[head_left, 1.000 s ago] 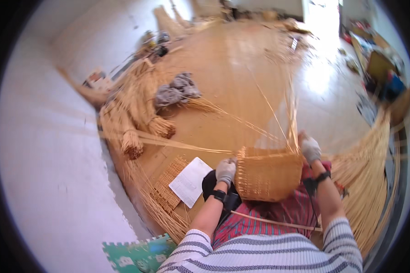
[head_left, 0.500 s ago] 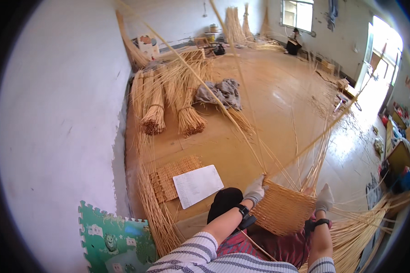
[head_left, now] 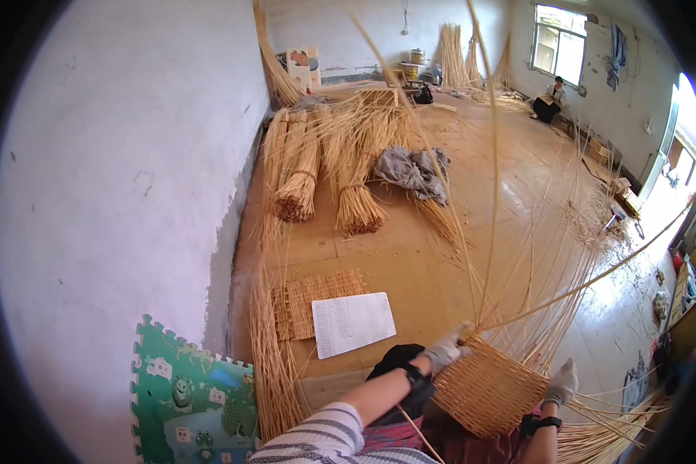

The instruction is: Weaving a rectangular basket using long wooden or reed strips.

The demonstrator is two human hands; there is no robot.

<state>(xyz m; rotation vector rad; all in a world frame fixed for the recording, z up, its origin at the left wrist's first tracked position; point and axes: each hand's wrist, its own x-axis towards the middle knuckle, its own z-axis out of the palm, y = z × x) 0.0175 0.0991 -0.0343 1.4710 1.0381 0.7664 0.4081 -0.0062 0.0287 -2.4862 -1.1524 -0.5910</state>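
My left hand (head_left: pixel 447 349), in a pale glove, is closed on the upper left corner of a tan woven basket (head_left: pixel 483 387), where long reeds (head_left: pixel 487 255) rise and fan out. My right hand (head_left: pixel 561 380), also gloved, is at the basket's right edge with fingers curled, seemingly gripping it. The basket sits over red patterned fabric (head_left: pixel 379 435) at my lap. A flat woven panel (head_left: pixel 290 309) lies on the floor ahead to the left, partly under a white sheet (head_left: pixel 352 325). Loose reeds (head_left: pixel 611 433) spread beside my right arm.
Reed bundles (head_left: pixel 298 185) and a grey cloth (head_left: pixel 410 174) lie ahead. A green foam mat (head_left: pixel 185 387) leans by the left wall (head_left: pixel 116 193). A person (head_left: pixel 549 104) sits at the back right wall, near an open doorway (head_left: pixel 673 166). Clutter (head_left: pixel 692 301) lines the right side.
My view has swung rightward and down onto the room's left side since earlier; the basket is now lower right, more tilted, with both hands still at it and long reeds sticking up.
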